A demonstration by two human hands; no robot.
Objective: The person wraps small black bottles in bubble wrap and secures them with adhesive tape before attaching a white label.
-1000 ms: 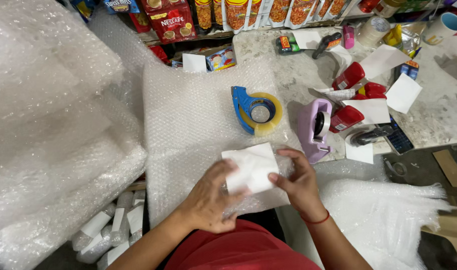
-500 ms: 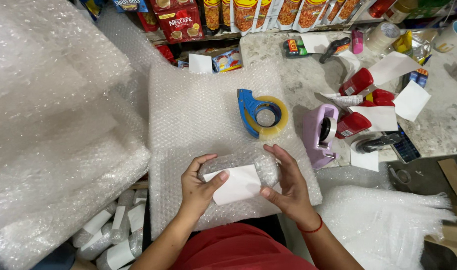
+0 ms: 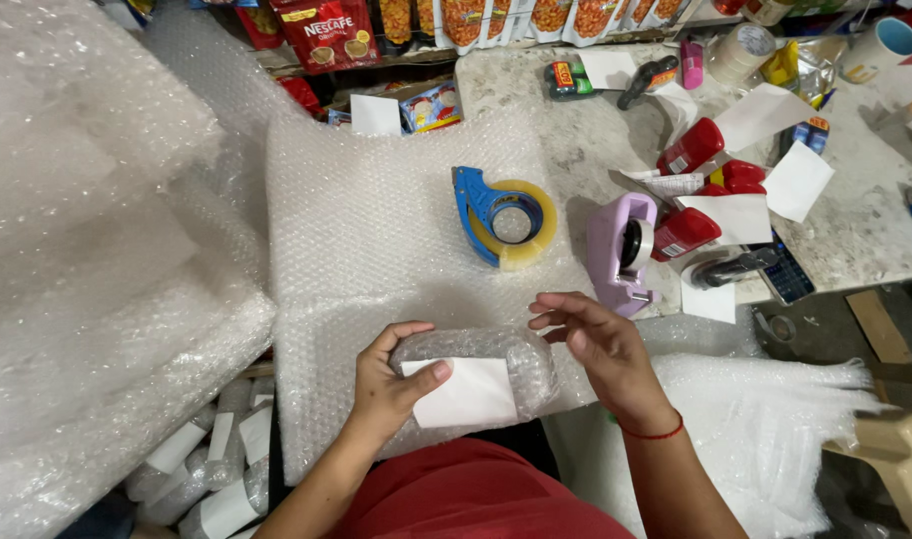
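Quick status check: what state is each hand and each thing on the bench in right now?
Left hand: gripping the bundle, thumb on its white label.
Right hand: open, just off the bundle's right end.
Bubble-wrapped bundle with white paper label: fully wrapped, lying flat.
Blue tape dispenser with yellowish roll: lying unused on the bubble-wrap sheet.
Lilac tape dispenser: untouched.

**Hidden, cropped, unclear**

Bubble-wrapped parcel: contents not readable through the wrap; white label covers its front, left hand covers its left end. Red pouches and snack packets cut by the top edge. Blue cup clipped at top right. Beige stool cut by the right edge. Small wrapped items at bottom left partly under the bubble wrap sheet.
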